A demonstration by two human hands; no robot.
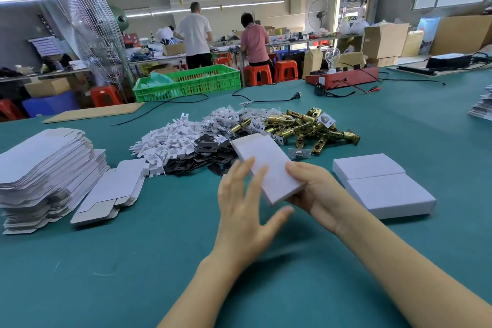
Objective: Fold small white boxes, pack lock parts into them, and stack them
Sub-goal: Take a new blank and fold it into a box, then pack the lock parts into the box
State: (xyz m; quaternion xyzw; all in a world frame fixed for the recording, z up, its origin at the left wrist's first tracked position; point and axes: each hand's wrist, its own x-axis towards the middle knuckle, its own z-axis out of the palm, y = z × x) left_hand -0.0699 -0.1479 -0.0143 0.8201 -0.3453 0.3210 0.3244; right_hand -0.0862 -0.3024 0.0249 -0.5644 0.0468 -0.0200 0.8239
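Observation:
My right hand (316,192) grips a closed small white box (269,165) from below and the right, holding it tilted above the green table (186,234). My left hand (245,200) is spread with straight fingers, its fingertips against the box's left edge. Two finished white boxes (383,184) lie side by side to the right. Brass latch parts (308,125), black plates (202,154), white plastic inserts (165,141) and bagged parts (229,117) are heaped behind the box. A tall stack of flat box blanks (45,168) sits at the left.
A smaller pile of blanks (111,192) lies beside the tall stack. A green crate (186,82), a red test unit with a bulb (343,77), black cables (266,100) and a cardboard sheet (95,112) sit at the table's far side. Two people stand at benches behind.

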